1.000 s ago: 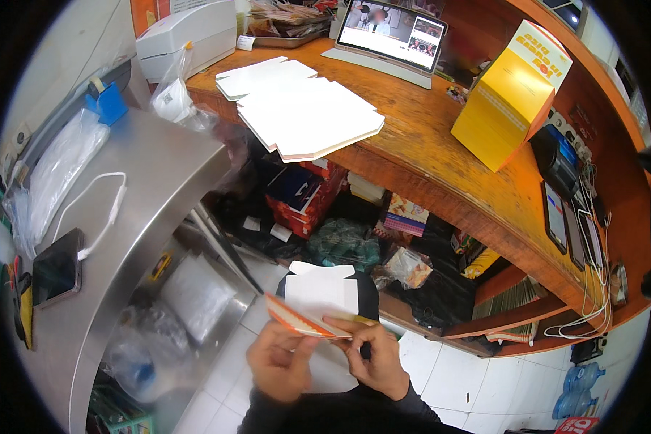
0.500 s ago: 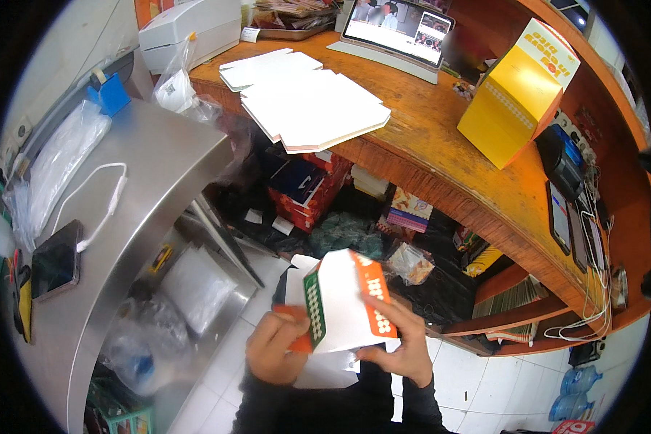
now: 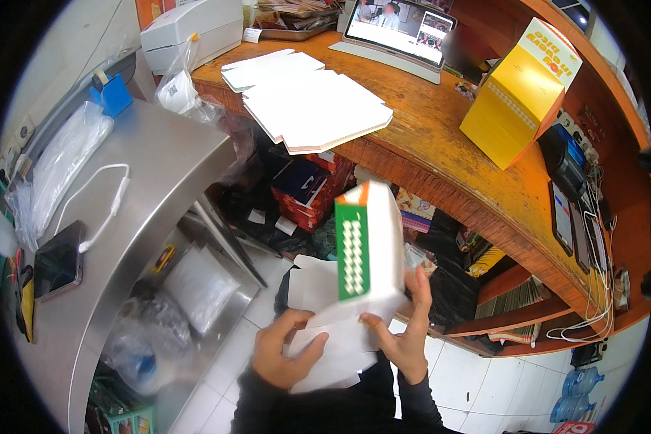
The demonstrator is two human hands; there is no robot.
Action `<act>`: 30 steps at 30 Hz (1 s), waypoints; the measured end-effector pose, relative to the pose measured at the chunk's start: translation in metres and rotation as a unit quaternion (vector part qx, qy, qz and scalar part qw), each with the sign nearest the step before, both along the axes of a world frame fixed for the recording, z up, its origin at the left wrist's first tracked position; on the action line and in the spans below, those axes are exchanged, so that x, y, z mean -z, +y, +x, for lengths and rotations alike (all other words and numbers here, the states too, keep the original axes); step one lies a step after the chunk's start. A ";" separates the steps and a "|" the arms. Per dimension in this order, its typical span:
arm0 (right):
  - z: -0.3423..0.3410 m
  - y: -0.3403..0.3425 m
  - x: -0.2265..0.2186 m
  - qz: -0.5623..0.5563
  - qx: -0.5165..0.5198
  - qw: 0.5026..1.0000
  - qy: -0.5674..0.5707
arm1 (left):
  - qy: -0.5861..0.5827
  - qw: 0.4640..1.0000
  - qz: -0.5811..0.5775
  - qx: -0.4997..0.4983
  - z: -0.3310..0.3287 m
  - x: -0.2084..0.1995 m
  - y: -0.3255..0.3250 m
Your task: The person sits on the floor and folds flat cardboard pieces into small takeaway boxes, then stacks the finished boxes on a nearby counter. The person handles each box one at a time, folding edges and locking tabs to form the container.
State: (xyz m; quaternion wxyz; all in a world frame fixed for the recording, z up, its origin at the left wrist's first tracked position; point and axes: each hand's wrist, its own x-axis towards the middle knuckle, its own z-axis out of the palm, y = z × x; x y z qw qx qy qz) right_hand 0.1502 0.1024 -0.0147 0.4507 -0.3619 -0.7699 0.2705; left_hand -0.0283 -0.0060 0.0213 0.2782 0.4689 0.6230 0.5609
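Over my lap I hold a partly folded cardboard box, white with a green side panel of pale dots and an orange upper edge. My right hand grips its lower right corner, thumb in front and fingers behind. At the lower left, my left hand is closed with thumb and forefinger about a white flap of it; the fingertips are partly hidden. White card sheets lie on my lap beneath the box. Ahead, flat white box blanks are stacked on the wooden counter.
A yellow folded box stands at the counter's right. Behind the blanks is a tablet. On the left, a steel table bears a phone, a white cable and plastic bags. Below the counter are cartons and shelves.
The box has been tipped upright and raised, so its green panel now faces me. My left hand has shifted from its side to the lower flap; my right hand has moved down to its bottom corner.
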 end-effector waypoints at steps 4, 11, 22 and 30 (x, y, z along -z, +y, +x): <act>-0.012 -0.003 0.018 0.070 0.139 0.987 0.035 | -0.004 1.000 0.008 -0.025 0.005 0.007 0.005; -0.018 -0.036 0.031 -0.211 -0.218 0.932 0.199 | 0.172 0.981 0.054 -0.067 0.016 0.018 0.012; -0.021 -0.035 0.014 -0.271 -0.198 0.880 0.335 | 0.280 0.950 0.137 -0.015 0.020 0.021 0.014; -0.023 -0.030 0.027 -0.228 -0.155 0.876 0.396 | -0.003 0.993 0.111 -0.034 0.026 0.020 0.010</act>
